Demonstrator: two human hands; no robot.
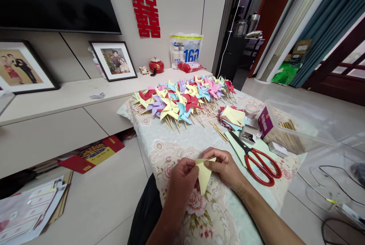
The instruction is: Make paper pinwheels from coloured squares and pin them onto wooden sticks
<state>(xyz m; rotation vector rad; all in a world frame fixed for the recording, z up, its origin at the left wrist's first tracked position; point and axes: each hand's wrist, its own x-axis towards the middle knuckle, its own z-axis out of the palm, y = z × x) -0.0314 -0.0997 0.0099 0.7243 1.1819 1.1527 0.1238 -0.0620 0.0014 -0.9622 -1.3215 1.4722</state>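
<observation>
Both hands pinch a folded yellow paper piece (204,174) just above the floral tablecloth (171,146). My left hand (182,180) grips its left edge with thumb and fingers closed. My right hand (225,167) holds the top right corner, fingers curled. Beyond them lies a heap of finished paper pinwheels (182,96) in yellow, red, blue, pink and purple on wooden sticks. A stack of cut coloured paper squares (232,117) sits to the right of the heap.
Red-handled scissors (258,159) lie to the right of my hands. A clear plastic box (293,131) with wooden sticks stands at the table's right. Loose sticks (218,131) lie mid-table. A low white cabinet (57,100) with framed photos runs along the left.
</observation>
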